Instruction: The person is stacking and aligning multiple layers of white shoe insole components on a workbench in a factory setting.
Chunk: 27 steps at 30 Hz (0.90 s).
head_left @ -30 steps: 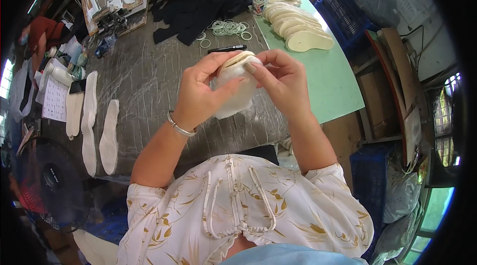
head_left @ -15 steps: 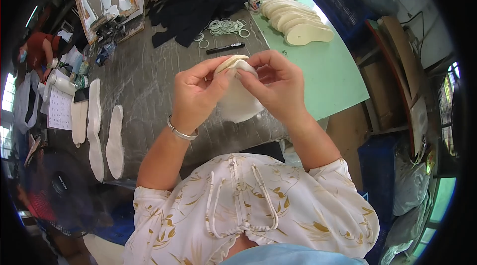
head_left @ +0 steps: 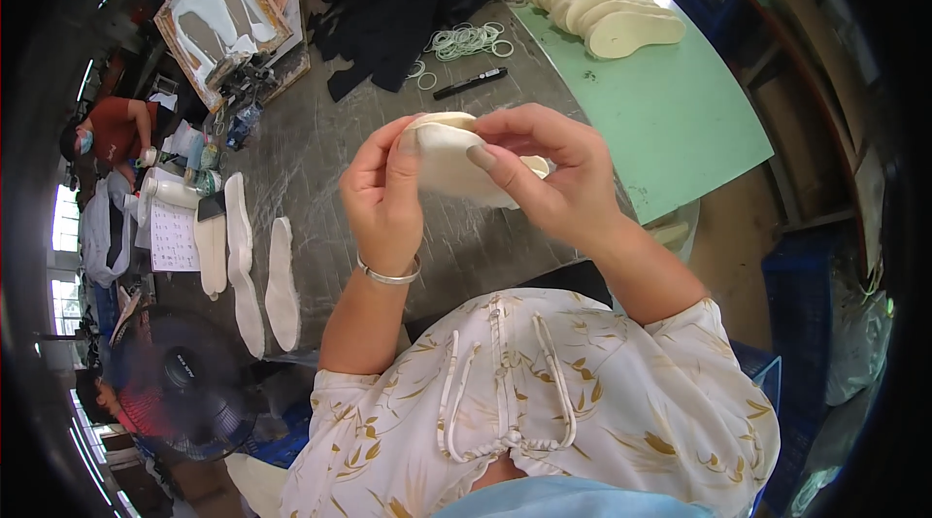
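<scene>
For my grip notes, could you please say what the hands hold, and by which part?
The left hand and right hand hold a pale, layered piece by either side of its upper end.

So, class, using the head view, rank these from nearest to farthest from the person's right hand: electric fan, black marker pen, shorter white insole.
1. Black marker pen: on the table, ahead and left of the right hand.
2. Shorter white insole: on the table's left side.
3. Electric fan: farther left, lower in view.

Black marker (head_left: pixel 471 83) (pale rings (head_left: pixel 466 41) beyond)
</scene>
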Each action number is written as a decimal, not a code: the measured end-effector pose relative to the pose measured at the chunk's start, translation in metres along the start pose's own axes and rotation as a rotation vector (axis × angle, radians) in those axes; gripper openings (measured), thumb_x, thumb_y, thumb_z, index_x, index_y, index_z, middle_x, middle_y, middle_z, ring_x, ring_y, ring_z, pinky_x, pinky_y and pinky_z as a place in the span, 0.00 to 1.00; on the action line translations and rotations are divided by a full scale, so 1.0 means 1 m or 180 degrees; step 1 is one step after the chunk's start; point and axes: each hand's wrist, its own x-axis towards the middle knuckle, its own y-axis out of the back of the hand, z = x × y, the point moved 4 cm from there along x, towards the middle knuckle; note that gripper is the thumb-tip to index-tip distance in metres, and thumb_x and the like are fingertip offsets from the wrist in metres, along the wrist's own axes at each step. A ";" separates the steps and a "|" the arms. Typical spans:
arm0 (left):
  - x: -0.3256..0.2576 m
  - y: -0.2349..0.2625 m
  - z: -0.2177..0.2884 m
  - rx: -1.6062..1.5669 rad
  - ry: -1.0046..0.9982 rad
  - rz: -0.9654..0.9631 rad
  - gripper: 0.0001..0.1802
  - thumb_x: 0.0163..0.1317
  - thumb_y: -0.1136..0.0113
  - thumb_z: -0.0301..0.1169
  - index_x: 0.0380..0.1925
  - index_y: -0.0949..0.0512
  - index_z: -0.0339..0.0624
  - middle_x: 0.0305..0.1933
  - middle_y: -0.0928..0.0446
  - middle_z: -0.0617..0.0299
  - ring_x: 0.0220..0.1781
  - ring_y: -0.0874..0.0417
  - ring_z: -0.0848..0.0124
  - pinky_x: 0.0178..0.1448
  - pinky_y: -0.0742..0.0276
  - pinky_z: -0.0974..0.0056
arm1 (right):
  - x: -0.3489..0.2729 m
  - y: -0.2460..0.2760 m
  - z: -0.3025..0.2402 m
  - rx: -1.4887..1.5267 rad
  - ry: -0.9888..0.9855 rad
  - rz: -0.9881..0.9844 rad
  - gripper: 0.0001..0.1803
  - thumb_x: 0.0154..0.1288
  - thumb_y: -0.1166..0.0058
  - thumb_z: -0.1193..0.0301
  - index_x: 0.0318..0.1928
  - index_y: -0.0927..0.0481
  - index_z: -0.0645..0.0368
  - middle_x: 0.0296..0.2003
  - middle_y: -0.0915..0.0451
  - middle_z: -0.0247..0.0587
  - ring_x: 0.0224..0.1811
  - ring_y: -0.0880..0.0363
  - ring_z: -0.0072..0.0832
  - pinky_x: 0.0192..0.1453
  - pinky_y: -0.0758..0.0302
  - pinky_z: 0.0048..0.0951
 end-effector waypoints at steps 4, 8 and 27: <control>-0.002 0.003 -0.001 -0.0278 -0.0077 0.0038 0.14 0.69 0.50 0.29 0.48 0.26 0.28 0.45 0.21 0.53 0.46 0.20 0.70 0.53 0.26 0.66 | -0.003 0.005 0.003 -0.0235 0.0076 -0.0068 0.07 0.58 0.39 0.76 0.37 0.17 0.64 0.31 0.18 0.41 0.30 0.19 0.26 0.34 0.21 0.25; -0.004 0.000 -0.003 -0.0489 -0.0069 0.0028 0.14 0.70 0.51 0.29 0.48 0.27 0.29 0.46 0.22 0.53 0.47 0.21 0.69 0.54 0.26 0.64 | -0.003 0.007 -0.002 -0.0387 0.0257 -0.0088 0.05 0.57 0.39 0.76 0.34 0.18 0.64 0.29 0.20 0.41 0.28 0.20 0.27 0.32 0.23 0.25; -0.015 -0.006 -0.012 -0.0408 0.0135 0.0206 0.57 0.42 0.33 0.66 0.59 0.37 0.29 0.54 0.26 0.50 0.53 0.21 0.61 0.56 0.22 0.57 | -0.001 -0.003 -0.007 -0.0933 0.0802 0.0349 0.03 0.54 0.39 0.78 0.29 0.21 0.61 0.24 0.23 0.38 0.23 0.22 0.28 0.26 0.24 0.25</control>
